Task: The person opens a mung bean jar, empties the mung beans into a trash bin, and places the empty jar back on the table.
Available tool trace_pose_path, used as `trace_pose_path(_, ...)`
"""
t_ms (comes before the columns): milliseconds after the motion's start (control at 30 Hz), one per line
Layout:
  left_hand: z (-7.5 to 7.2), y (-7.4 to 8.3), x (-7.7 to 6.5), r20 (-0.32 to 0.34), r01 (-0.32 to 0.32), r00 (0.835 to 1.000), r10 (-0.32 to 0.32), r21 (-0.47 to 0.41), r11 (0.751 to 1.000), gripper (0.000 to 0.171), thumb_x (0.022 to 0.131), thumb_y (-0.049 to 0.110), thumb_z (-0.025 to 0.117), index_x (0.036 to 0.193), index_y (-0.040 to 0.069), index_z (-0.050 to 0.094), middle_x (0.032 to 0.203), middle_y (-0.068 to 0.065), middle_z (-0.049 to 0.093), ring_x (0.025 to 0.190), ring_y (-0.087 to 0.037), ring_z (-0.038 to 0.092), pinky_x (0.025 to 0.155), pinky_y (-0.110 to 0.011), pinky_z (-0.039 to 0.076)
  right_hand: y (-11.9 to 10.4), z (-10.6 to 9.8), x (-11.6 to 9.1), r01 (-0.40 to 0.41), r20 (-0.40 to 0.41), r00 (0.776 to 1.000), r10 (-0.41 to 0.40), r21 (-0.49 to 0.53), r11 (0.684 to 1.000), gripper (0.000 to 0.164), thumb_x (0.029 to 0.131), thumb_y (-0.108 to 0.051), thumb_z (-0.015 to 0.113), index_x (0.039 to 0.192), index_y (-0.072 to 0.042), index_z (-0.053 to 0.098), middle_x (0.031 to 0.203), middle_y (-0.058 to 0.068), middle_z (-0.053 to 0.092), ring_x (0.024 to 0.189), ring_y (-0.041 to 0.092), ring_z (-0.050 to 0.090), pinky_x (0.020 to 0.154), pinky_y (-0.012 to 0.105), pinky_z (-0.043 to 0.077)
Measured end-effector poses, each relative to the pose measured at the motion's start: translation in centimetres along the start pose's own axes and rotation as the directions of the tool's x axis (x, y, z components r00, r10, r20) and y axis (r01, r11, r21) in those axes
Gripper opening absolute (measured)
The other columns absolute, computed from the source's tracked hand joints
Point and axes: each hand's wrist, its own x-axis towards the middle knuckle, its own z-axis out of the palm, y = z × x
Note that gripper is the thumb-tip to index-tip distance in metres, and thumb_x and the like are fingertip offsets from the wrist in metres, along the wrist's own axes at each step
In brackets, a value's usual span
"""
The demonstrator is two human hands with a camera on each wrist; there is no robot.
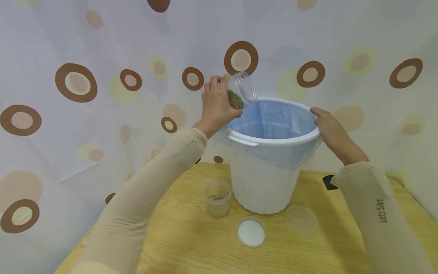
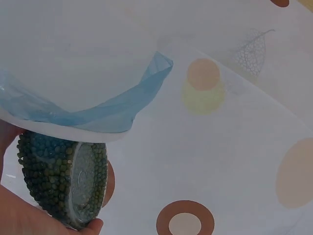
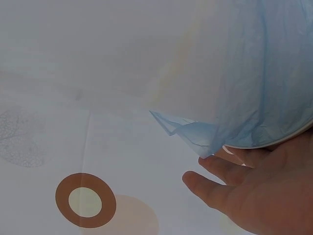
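My left hand [image 1: 218, 99] grips a clear plastic jar [image 1: 243, 86] part full of small green mung beans [image 1: 234, 99]. The jar is tipped sideways, its mouth facing right, above the left rim of a white trash bin [image 1: 265, 182]. Through the jar's base, the beans [image 2: 46, 176] show close up in the left wrist view. A blue liner bag [image 1: 273, 120] lines the bin and folds over its rim. On the bin's right side, my right hand [image 1: 332, 131] holds the rim; in the right wrist view its fingers [image 3: 210, 191] lie along the outside, beneath the liner's edge.
On the wooden table [image 1: 184, 239] stands a second clear jar [image 1: 218, 201] with a few dark bits inside. A round white-faced lid [image 1: 251, 233] and a translucent lid [image 1: 302, 220] lie before the bin. Something black [image 1: 329, 182] sits near the right forearm. A patterned curtain hangs behind.
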Motion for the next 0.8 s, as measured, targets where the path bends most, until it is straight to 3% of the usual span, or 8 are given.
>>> trace_pose_path(267,1.3,-0.2,-0.3,-0.051,-0.089,0.994,0.093,0.076,0.993,0.097,0.070,0.037,0.085,0.145,0.008,0.032,0.135,-0.012,0.035,0.126,-0.029,0.032,0.100,-0.043,0.034,0.2,0.2,0.0,0.051,-0.017,0.999,-0.050,0.005,0.999,0.056,0.101,-0.021,0.015,0.151,0.003,0.009,0.157,0.025,0.003,0.142,0.047,0.005,0.110,0.064,0.012)
trace_pose_path(400,1.4,-0.1,-0.4,-0.055,-0.100,0.993,0.107,0.112,0.989,0.098,0.069,0.036,0.086,0.146,0.008,0.031,0.135,-0.012,0.034,0.127,-0.029,0.031,0.101,-0.042,0.032,0.2,0.2,-0.1,0.048,-0.011,0.999,-0.048,0.009,0.999,0.056,0.101,-0.021,0.014,0.152,0.002,0.008,0.157,0.025,0.001,0.143,0.046,0.002,0.111,0.062,0.008)
trace_pose_path(800,0.8,0.0,-0.2,-0.052,-0.159,0.984,0.171,0.172,0.972,0.096,0.069,0.032,0.086,0.145,0.012,0.031,0.137,-0.011,0.034,0.130,-0.028,0.028,0.109,-0.041,0.024,-0.1,0.0,-0.3,0.000,0.008,1.000,0.000,0.010,1.000,0.058,0.101,-0.026,0.012,0.154,-0.005,0.005,0.159,0.019,-0.003,0.143,0.045,0.002,0.109,0.065,0.010)
